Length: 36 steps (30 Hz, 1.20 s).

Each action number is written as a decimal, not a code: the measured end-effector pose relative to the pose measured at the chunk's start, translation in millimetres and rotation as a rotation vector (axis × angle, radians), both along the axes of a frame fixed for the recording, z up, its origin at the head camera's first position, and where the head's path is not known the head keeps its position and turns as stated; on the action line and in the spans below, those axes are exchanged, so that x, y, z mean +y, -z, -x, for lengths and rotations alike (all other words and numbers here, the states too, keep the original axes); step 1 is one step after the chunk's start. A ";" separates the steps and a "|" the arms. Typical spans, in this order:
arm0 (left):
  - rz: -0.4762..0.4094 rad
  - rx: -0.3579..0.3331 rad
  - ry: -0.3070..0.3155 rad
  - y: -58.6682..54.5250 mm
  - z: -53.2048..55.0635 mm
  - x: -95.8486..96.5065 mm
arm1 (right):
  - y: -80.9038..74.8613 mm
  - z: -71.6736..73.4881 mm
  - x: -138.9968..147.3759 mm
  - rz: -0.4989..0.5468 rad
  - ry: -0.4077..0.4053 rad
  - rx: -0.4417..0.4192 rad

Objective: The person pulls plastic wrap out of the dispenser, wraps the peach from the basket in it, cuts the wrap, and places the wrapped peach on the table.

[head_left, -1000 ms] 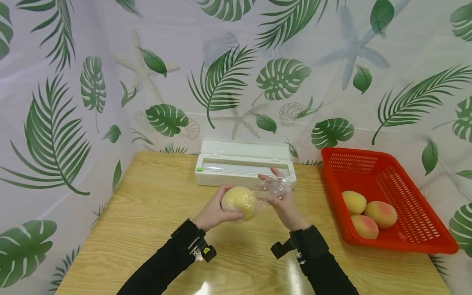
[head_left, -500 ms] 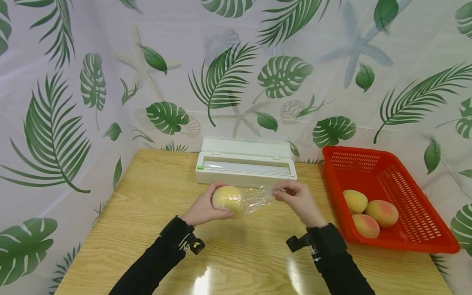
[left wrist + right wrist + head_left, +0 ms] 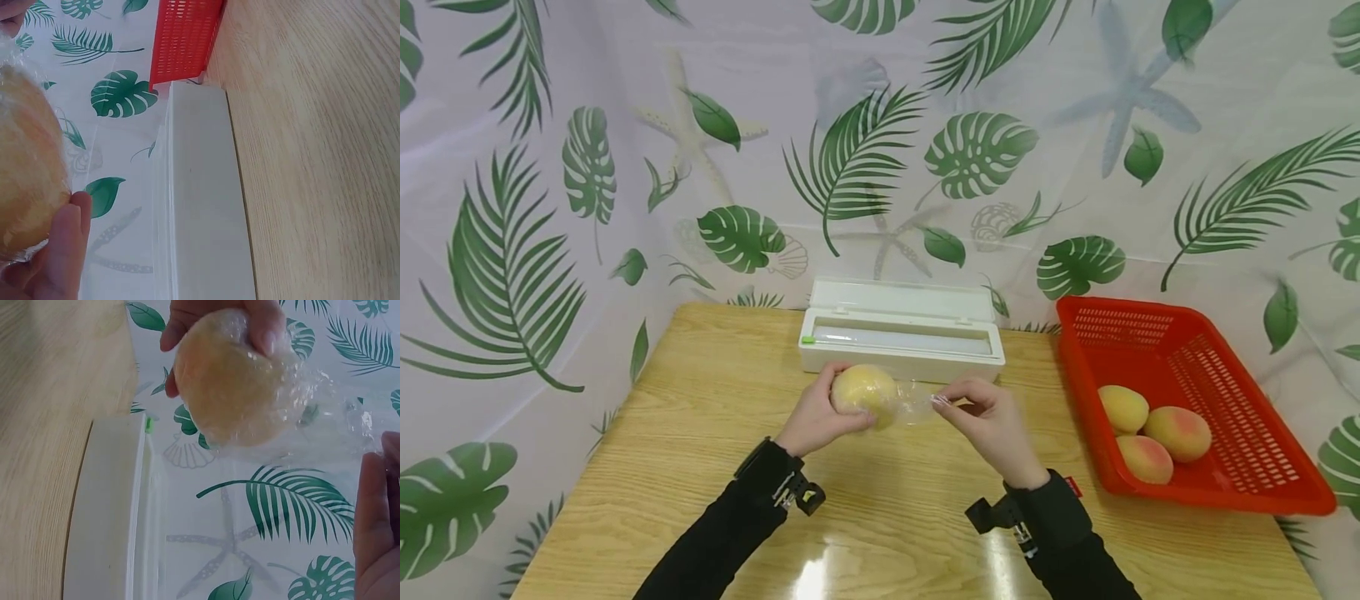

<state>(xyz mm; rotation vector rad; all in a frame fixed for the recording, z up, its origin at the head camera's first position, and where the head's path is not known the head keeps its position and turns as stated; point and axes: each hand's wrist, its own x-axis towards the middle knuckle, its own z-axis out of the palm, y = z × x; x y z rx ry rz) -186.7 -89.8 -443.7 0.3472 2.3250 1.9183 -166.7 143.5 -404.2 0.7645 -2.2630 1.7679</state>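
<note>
A yellow peach (image 3: 863,390) with a faint blush is wrapped in clear plastic film, held above the table by my left hand (image 3: 820,421), fingers and thumb curled round its left side. Loose film (image 3: 914,403) stretches from the peach's right side to my right hand (image 3: 992,423), which pinches its end between thumb and fingers. In the right wrist view the wrapped peach (image 3: 231,387) and crinkled film (image 3: 334,428) show plainly. The left wrist view catches only part of the peach (image 3: 28,162) beside the left fingers.
Behind the hands stands a white cling film box (image 3: 902,364), lid raised, with a film roll visible inside. To the right, a red plastic basket (image 3: 1262,408) holds three peaches (image 3: 1177,433). Leaf-patterned cloth hangs behind the wooden table (image 3: 700,383).
My right hand, with spread fingers in the loose film a second ago, now pinches its end. It drew the film out rightward, then came back a little left. The peach shifted slightly left.
</note>
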 end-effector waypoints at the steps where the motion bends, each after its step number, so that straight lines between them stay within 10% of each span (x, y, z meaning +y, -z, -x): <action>1: 0.005 0.011 -0.015 3.7 2.3 0.9 | -2.0 -2.8 -3.3 -0.003 -0.003 0.020; 8: 0.018 0.045 -0.068 7.3 7.3 7.0 | -14.5 -18.9 -25.1 -0.013 -0.027 0.149; 16: -0.049 0.047 -0.092 2.0 5.3 18.3 | 16.1 -12.8 -38.1 -0.014 -0.038 0.248; 22: -0.132 0.037 -0.088 -4.3 0.4 26.9 | 8.8 -19.8 -50.1 -0.022 -0.012 0.256; 31: -0.268 -0.056 0.094 -13.1 -8.3 26.5 | 27.0 -13.6 -49.4 -0.163 0.138 0.434; 36: -0.236 -0.099 0.075 -20.3 -10.7 26.6 | 28.6 -16.1 -47.1 -0.213 0.093 0.489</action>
